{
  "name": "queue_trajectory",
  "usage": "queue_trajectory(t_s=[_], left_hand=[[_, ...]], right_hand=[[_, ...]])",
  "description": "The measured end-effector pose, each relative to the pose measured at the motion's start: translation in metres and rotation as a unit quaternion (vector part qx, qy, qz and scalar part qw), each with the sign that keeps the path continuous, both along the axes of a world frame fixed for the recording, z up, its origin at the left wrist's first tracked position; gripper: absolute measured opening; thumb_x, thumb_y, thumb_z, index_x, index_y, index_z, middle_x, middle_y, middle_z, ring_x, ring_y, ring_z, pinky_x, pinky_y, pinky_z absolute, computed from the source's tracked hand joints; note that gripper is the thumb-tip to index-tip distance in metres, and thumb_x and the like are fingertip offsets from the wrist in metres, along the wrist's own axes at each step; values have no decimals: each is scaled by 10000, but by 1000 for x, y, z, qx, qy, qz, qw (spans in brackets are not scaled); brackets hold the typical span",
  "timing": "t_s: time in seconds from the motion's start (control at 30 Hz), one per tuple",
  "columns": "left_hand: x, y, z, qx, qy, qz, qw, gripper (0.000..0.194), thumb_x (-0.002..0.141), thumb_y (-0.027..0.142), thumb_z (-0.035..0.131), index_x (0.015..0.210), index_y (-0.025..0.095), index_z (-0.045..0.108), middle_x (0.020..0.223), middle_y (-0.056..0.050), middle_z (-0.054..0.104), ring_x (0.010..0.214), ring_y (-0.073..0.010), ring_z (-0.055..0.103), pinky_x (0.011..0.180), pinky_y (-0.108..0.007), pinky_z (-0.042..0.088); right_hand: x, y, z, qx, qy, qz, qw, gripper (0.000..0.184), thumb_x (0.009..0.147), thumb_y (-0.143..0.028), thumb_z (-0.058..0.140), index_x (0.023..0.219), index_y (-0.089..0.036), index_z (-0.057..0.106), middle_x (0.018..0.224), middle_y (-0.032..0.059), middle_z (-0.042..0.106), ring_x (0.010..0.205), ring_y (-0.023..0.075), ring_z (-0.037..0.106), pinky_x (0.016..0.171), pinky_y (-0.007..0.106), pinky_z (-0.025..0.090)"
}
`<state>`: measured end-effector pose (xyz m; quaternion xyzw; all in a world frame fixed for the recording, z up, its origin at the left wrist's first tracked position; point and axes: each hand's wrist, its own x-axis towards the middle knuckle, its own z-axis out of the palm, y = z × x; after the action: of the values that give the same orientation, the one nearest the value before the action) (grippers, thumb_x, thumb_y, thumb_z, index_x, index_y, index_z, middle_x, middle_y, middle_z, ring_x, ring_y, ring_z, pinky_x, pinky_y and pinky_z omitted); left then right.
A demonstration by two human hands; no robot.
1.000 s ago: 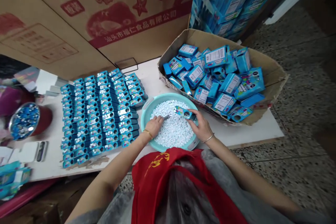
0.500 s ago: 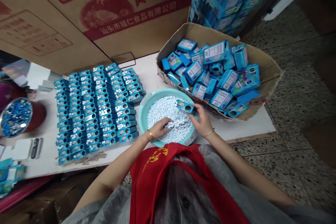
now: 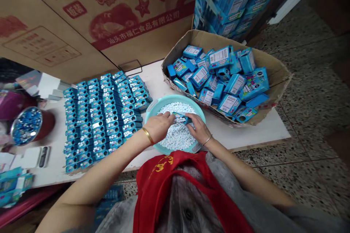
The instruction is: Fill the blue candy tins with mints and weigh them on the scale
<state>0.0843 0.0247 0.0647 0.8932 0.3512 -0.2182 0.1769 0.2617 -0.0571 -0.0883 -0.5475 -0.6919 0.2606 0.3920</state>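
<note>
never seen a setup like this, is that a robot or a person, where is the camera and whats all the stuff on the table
There's no machine: these are a person's two bare hands, seen from a camera worn on the head, looking forward and down. The right hand holds a small blue box over a turquoise basin of white pieces. The left hand is at the box's other end; whether it grips it is hard to tell. On the white table, rows of similar boxes stand to the left, and an open carton of jumbled boxes sits to the right.
</note>
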Motion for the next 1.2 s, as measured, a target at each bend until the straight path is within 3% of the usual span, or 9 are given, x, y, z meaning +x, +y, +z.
queue_trajectory(t_s=[0.17,0.33,0.47,0.57,0.67,0.77,0.93,1.07,1.2], left_hand=[[26,-15,22,33,52,-24,998,337,924,90,338,1236,149,451,1048,-123,569,918,-238,616,672,-323,504],[4,-8,16,21,-12,24,999,322,883,125,429,1193,183,489,958,-72,577,842,-200,611,698,-306,488],[-25,8,-16,-5,-213,96,972,301,862,370,548,1086,170,516,998,-61,559,846,-170,572,754,-294,482],[-45,11,-52,15,-304,159,939,290,888,412,510,1044,168,505,946,-50,566,865,-165,553,794,-295,470],[-60,0,-89,31,-210,239,947,247,928,335,436,1106,171,485,1005,-71,565,919,-183,564,820,-313,461],[-62,-24,-122,-15,-80,250,965,209,906,226,444,1089,172,531,1028,-95,562,949,-220,578,800,-334,462],[-44,-56,-153,-96,-102,208,968,217,868,200,510,1071,185,585,968,-77,613,943,-222,589,819,-333,464],[-50,-48,-149,-139,-166,189,958,274,889,278,526,1144,182,557,1028,-54,639,944,-173,595,842,-283,465],[-65,-27,-114,-155,-258,159,940,317,913,337,498,1184,176,534,1049,-62,634,946,-158,594,848,-270,463]], right_hand=[[-6,-4,-3,-17,28,4,999,408,861,-177,485,1267,-215,459,1181,130,601,1131,269,550,976,506,462],[-1,-7,-2,-54,55,-17,997,382,869,-212,493,1250,-226,472,1178,124,600,1123,261,560,972,490,461],[0,-5,2,-82,89,-8,993,381,868,-245,514,1246,-228,470,1184,116,601,1118,255,570,961,464,465],[-2,-6,6,-87,98,17,991,374,869,-251,517,1240,-226,474,1180,114,606,1106,251,580,946,443,475],[1,-10,8,-90,83,4,992,362,872,-246,512,1231,-220,479,1174,118,608,1105,249,581,950,439,472],[10,-16,6,-95,75,-53,991,353,867,-277,530,1211,-211,486,1160,122,611,1092,255,586,943,442,474],[23,-19,2,-122,90,-106,983,366,848,-340,570,1184,-219,489,1125,108,625,1038,255,611,901,435,495],[22,-14,1,-123,101,-105,982,375,846,-343,570,1186,-210,485,1134,118,622,1036,260,614,900,441,495],[18,-10,0,-103,91,-102,985,369,845,-314,562,1194,-217,490,1151,118,618,1072,270,600,926,455,482]])
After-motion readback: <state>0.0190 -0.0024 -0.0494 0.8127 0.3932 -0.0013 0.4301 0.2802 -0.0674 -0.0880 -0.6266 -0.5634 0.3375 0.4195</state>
